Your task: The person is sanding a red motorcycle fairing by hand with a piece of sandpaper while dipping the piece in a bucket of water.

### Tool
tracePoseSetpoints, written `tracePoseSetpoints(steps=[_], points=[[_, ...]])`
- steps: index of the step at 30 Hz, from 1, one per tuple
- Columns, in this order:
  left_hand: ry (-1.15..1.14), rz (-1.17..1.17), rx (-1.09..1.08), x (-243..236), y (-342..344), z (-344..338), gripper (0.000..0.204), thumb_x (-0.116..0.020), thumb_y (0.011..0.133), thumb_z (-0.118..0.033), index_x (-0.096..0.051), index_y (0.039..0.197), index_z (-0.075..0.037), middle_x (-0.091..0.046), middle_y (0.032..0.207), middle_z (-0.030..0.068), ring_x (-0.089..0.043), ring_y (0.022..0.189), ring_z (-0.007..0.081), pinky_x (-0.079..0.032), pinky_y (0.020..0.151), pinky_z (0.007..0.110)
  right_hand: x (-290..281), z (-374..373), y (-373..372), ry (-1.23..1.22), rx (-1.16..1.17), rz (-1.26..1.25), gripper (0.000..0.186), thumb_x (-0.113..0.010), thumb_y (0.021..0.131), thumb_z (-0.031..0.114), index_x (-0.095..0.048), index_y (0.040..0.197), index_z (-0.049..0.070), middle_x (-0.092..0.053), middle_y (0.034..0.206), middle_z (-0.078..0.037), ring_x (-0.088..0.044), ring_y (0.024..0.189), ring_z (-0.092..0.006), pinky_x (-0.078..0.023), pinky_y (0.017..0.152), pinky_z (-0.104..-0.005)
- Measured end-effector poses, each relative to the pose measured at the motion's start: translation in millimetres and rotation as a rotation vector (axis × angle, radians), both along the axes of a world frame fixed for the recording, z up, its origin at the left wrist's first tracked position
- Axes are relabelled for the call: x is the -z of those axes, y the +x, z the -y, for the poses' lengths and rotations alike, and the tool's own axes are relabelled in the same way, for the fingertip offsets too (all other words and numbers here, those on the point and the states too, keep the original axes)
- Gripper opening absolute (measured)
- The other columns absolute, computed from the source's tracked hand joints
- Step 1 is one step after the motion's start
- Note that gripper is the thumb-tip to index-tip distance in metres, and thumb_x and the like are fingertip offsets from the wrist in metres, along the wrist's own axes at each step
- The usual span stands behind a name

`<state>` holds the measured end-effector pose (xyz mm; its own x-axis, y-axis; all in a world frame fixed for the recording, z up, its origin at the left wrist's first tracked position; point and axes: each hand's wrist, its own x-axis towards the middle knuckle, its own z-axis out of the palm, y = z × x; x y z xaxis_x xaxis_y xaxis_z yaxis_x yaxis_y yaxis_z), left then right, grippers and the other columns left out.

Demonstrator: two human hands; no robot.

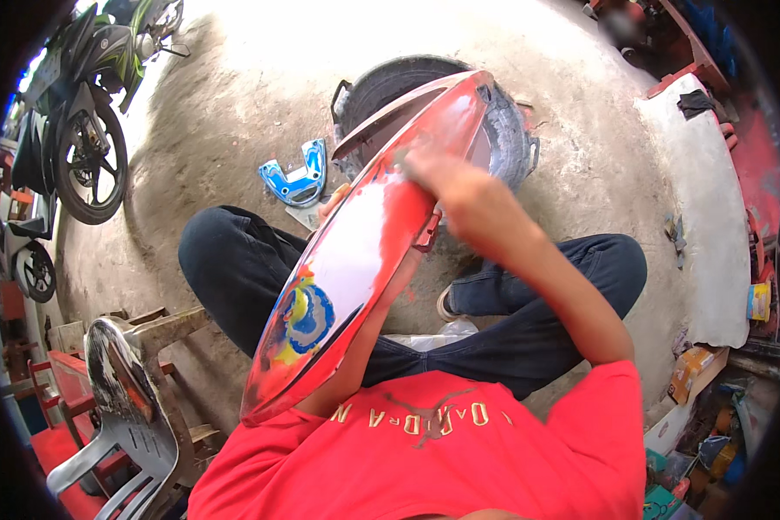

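A long, curved red motorcycle body panel (364, 221) lies slantwise across my lap, its far end over a black basin (348, 104). Its paint is worn to a pale patch in the middle, with blue and yellow rings near the lower end. My left hand (332, 203) grips it from beneath; only a few fingers show at its left edge, the rest hidden. My right hand (446, 180) presses its closed fingertips on the panel's upper face, over a small greyish thing too unclear to name. A blue and white plastic part (296, 178) rests on the floor left of the basin.
A black and green motorcycle (95, 130) stands at the far left, another wheel (36, 271) behind it. A worn grey plastic chair (139, 425) is near my left. Along the right run a pale slab (706, 234), a cardboard box (698, 373) and clutter.
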<state>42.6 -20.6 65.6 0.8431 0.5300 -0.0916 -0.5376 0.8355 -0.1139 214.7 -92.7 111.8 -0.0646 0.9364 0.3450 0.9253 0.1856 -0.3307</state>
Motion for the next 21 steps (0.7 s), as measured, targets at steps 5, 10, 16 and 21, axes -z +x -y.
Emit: tracePoseSetpoints(steps=[5, 10, 16, 21], points=[[0.008, -0.028, -0.037, 21.1, -8.4, -2.3, 0.06, -0.051, 0.1, -0.045, -0.056, 0.141, -0.002, -0.063, 0.141, 0.0178, -0.063, 0.126, 0.0316, -0.045, 0.112, 0.05, -21.7, 15.6, -58.9, 0.14, -0.28, 0.117, 0.044, -0.053, 0.095, 0.006, -0.057, 0.136, -0.007, -0.062, 0.141, -0.023, -0.062, 0.131, -0.0334, -0.047, 0.114, -0.0428], [-0.082, -0.199, -0.012, 21.4, 4.7, 2.8, 0.06, -0.05, 0.1, -0.045, -0.056, 0.141, -0.002, -0.063, 0.14, 0.0184, -0.064, 0.124, 0.0324, -0.045, 0.111, 0.05, -2.5, 5.6, 7.4, -0.01, -0.021, -0.007, 0.046, -0.051, 0.092, 0.0, -0.061, 0.138, 0.001, -0.062, 0.141, -0.022, -0.06, 0.132, -0.0354, -0.047, 0.114, -0.0444], [0.043, -0.009, -0.109, 102.1, -16.1, 5.0, 0.053, -0.042, 0.109, -0.041, -0.045, 0.152, -0.01, -0.049, 0.154, 0.0141, -0.048, 0.14, 0.0348, -0.043, 0.115, 0.052, -16.0, 28.2, -39.5, 0.033, -0.273, -0.02, 0.053, -0.049, 0.091, -0.002, -0.055, 0.144, -0.002, -0.058, 0.146, -0.022, -0.057, 0.137, -0.0343, -0.043, 0.118, -0.0446], [0.058, -0.076, 0.044, 61.9, -5.4, -5.4, 0.054, -0.043, 0.111, -0.038, -0.038, 0.158, -0.014, -0.043, 0.161, 0.0121, -0.044, 0.146, 0.033, -0.044, 0.114, 0.05, 2.3, 15.8, -5.3, 0.001, -0.068, 0.002, 0.053, -0.05, 0.092, 0.0, -0.053, 0.145, -0.002, -0.057, 0.146, -0.025, -0.055, 0.138, -0.0364, -0.041, 0.119, -0.0463]])
